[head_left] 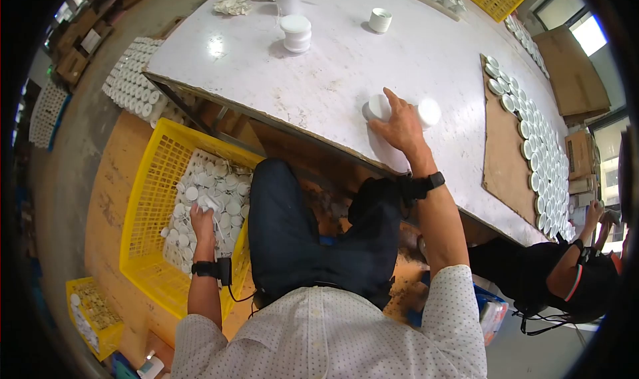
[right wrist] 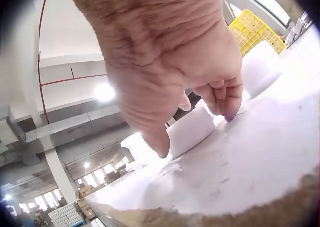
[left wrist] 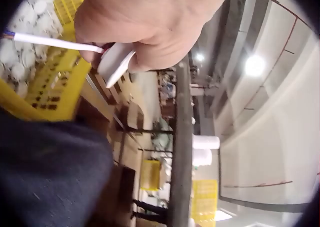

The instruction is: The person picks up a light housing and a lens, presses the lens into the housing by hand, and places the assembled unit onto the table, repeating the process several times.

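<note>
My left hand (head_left: pixel 203 224) is low over the yellow basket at the left, holding a flat white disc (left wrist: pixel 116 62) between thumb and fingers. A thin white pen-like stick (left wrist: pixel 55 41) with a dark end sticks out from the same grip. On the table, my right hand (head_left: pixel 401 127) grips a short white round container (head_left: pixel 379 107), thumb at its near side and fingers on the far side in the right wrist view. Another white round container (head_left: pixel 428 113) stands just right of that hand.
Many loose white discs (head_left: pixel 229 206) fill the yellow basket (head_left: pixel 143 246). Stacked white round pieces (head_left: pixel 295 34) and a small white cup (head_left: pixel 380 21) stand farther back on the table (head_left: pixel 333 79). Rows of white lids (head_left: pixel 526 129) lie on cardboard at right, near another person (head_left: pixel 566 272).
</note>
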A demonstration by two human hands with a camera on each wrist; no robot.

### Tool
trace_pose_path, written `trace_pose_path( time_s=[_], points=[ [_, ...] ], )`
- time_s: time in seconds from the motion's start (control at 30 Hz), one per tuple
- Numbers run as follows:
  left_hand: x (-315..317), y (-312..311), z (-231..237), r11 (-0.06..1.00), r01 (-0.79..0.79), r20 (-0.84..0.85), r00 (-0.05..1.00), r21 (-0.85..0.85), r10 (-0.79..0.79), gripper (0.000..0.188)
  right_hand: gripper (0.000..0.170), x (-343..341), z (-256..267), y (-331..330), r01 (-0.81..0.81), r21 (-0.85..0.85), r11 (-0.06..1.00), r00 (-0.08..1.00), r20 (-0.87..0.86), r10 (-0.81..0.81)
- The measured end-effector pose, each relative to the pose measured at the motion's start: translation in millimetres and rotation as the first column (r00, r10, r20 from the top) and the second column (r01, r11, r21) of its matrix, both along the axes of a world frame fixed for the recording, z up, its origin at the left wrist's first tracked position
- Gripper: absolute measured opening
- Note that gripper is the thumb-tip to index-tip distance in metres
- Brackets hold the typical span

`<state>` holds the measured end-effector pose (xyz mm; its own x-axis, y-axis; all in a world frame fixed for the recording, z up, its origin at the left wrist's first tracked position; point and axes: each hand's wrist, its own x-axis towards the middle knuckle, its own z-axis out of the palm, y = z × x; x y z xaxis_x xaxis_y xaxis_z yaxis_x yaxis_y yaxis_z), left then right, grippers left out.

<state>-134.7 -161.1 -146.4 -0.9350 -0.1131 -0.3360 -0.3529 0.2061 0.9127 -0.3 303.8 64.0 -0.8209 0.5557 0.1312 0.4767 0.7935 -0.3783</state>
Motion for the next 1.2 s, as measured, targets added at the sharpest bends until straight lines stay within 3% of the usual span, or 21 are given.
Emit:
trace_pose_path(
  time_s=[0.1, 0.17, 0.23, 0.37, 0.43, 0.5, 0.57, 0.73, 0.8, 0.9, 0.93, 0.97, 1.07, 1.2],
  points=[
    [17.2, -25.0, -16.7, 0.990, -0.080, 0.049, 0.995, -0.119, 0.086, 0.046, 0.065, -9.0, 4.2, 3.4, -0.082, 0.047, 0.996, 0.991, 0.110, 0.076],
    [36.7, -19.2, -5.5, 0.998, -0.056, 0.224, 0.973, 0.026, 0.049, 0.045, 0.064, -14.3, 8.3, 4.2, -0.103, 0.046, 0.994, 0.984, 0.151, 0.095],
    [47.3, -8.3, -9.3, 0.996, -0.068, 0.260, 0.964, 0.050, 0.052, 0.041, 0.063, -20.3, 17.8, 2.9, -0.128, 0.051, 0.990, 0.974, 0.194, 0.116],
    [61.7, 26.5, -13.1, 0.989, -0.013, 0.251, 0.968, 0.147, -0.025, 0.035, 0.059, -34.6, 32.9, -6.4, -0.097, 0.032, 0.995, 0.912, 0.402, 0.076],
    [65.1, 42.4, -10.2, 0.981, 0.183, 0.133, 0.973, 0.056, -0.189, 0.031, 0.059, -38.7, 36.3, -8.9, -0.102, 0.055, 0.993, 0.888, 0.454, 0.066],
    [68.8, 55.9, -0.9, 0.976, 0.219, 0.044, 0.975, -0.005, -0.219, 0.028, 0.059, -40.5, 36.2, -9.7, -0.114, 0.075, 0.991, 0.866, 0.496, 0.062],
    [70.0, 62.3, 11.2, 0.956, 0.294, 0.017, 0.956, -0.019, -0.294, 0.027, 0.060, -38.8, 38.8, -8.6, -0.126, 0.052, 0.991, 0.861, 0.502, 0.084],
    [68.4, 49.1, -11.2, 0.964, 0.268, -0.010, 0.963, -0.001, -0.268, 0.024, 0.059, -27.2, 44.3, 3.7, -0.104, -0.018, 0.994, 0.874, 0.475, 0.100],
    [66.4, 33.8, -32.8, 0.966, 0.256, -0.030, 0.966, -0.036, -0.257, 0.022, 0.052, -18.3, 56.0, 12.7, -0.092, -0.016, 0.996, 0.931, 0.355, 0.092],
    [70.9, 30.8, -10.7, 0.974, 0.225, 0.096, 0.970, -0.019, -0.223, 0.022, 0.050, -2.0, 76.0, 36.0, -0.048, 0.042, 0.998, 0.956, 0.292, 0.034],
    [72.8, 35.0, 7.0, 0.978, 0.208, 0.183, 0.963, -0.031, -0.199, 0.022, 0.052, 2.0, 82.7, 44.2, -0.003, 0.051, 0.999, 0.945, 0.328, -0.014],
    [74.2, 31.0, -4.4, 0.978, 0.208, 0.185, 0.962, -0.029, -0.200, 0.022, 0.053, 6.4, 87.9, 51.8, 0.042, 0.062, 0.997, 0.931, 0.360, -0.062],
    [77.2, 17.2, -49.6, 0.964, 0.251, 0.063, 0.967, -0.085, -0.246, 0.023, 0.053, 18.1, 81.9, 70.6, 0.082, 0.081, 0.993, 0.918, 0.381, -0.107],
    [79.2, 24.1, -43.9, 0.945, 0.308, 0.055, 0.951, -0.109, -0.303, 0.025, 0.055, 22.7, 71.6, 66.5, 0.118, 0.070, 0.991, 0.896, 0.423, -0.137]
  ],
)
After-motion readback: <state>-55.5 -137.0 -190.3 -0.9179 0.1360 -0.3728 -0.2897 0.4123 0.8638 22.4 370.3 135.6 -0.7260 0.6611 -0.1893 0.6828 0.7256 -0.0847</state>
